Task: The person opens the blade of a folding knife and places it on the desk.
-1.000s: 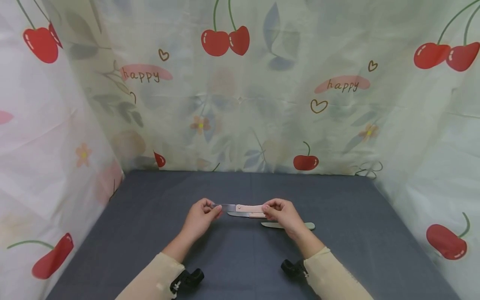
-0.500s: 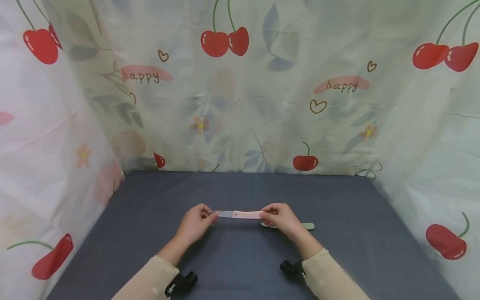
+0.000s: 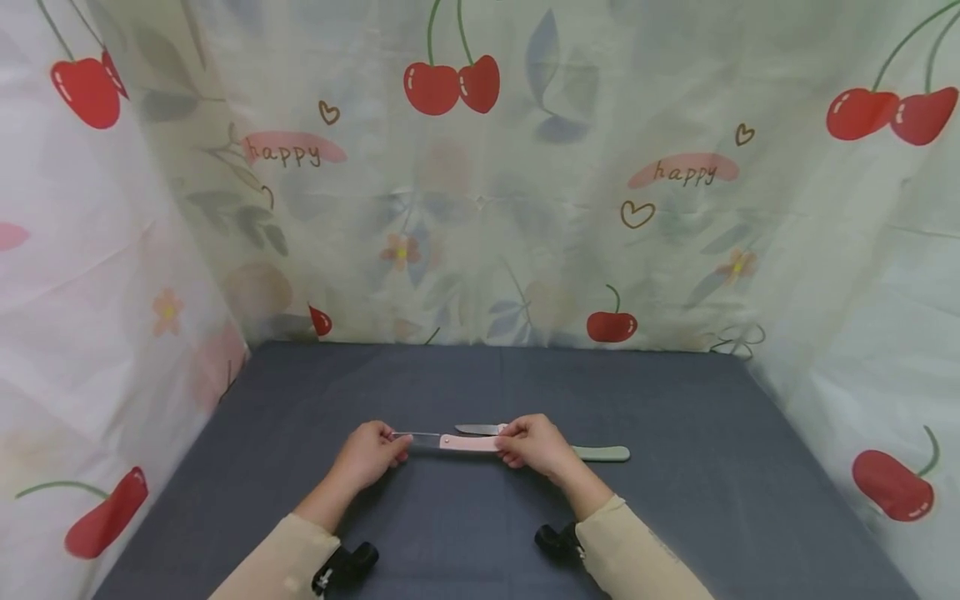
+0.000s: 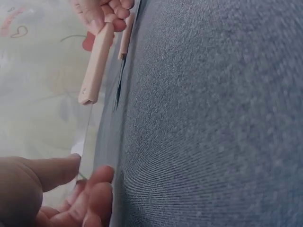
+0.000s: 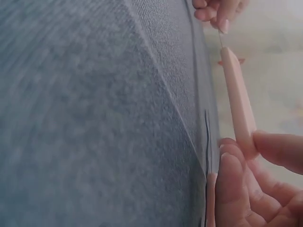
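Near the middle of the worktop (image 3: 300,400), the left hand (image 3: 365,456) pinches the blade tip of a pink knife (image 3: 467,444) while the right hand (image 3: 531,444) pinches its handle, fingers curled. A second knife (image 3: 480,430) and a green knife (image 3: 600,453) lie just behind, toward the far edge.

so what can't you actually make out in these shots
- Second knife on the cloth, head view: the right hand covers its handle.
- Green-handled knife, head view: blade hidden behind the same hand.
- Held pink knife: blade tip pinched out of sight in the left hand; edge-on in the wrist views.
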The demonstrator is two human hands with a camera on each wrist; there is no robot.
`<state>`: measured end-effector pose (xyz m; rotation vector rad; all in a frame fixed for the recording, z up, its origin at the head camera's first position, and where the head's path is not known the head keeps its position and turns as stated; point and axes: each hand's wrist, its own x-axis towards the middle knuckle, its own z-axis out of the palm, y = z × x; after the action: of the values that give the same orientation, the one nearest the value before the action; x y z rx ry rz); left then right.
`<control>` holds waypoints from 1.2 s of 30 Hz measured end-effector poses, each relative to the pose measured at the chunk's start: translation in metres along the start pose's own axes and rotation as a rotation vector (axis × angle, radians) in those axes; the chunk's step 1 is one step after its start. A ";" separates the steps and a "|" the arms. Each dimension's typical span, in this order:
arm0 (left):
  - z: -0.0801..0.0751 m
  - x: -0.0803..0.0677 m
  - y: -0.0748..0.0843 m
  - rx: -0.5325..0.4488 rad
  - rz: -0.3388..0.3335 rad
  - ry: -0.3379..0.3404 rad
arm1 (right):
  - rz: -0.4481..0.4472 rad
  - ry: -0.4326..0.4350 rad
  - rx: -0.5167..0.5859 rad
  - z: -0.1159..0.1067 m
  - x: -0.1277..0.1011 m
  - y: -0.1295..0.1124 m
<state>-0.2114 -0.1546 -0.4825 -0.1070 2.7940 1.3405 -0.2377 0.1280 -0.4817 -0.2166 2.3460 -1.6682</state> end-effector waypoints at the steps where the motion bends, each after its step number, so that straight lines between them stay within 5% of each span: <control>1: -0.001 0.000 0.000 0.005 -0.012 -0.005 | 0.004 0.001 -0.010 0.001 0.000 0.000; 19: -0.011 0.003 -0.012 0.124 -0.136 -0.093 | 0.109 -0.009 -0.118 0.017 0.007 -0.003; 36: -0.013 -0.003 -0.012 0.185 -0.110 -0.066 | 0.080 0.062 -0.122 0.009 0.003 -0.005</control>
<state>-0.2073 -0.1724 -0.4835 -0.2028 2.7948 1.0378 -0.2383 0.1174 -0.4804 -0.0942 2.4705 -1.5178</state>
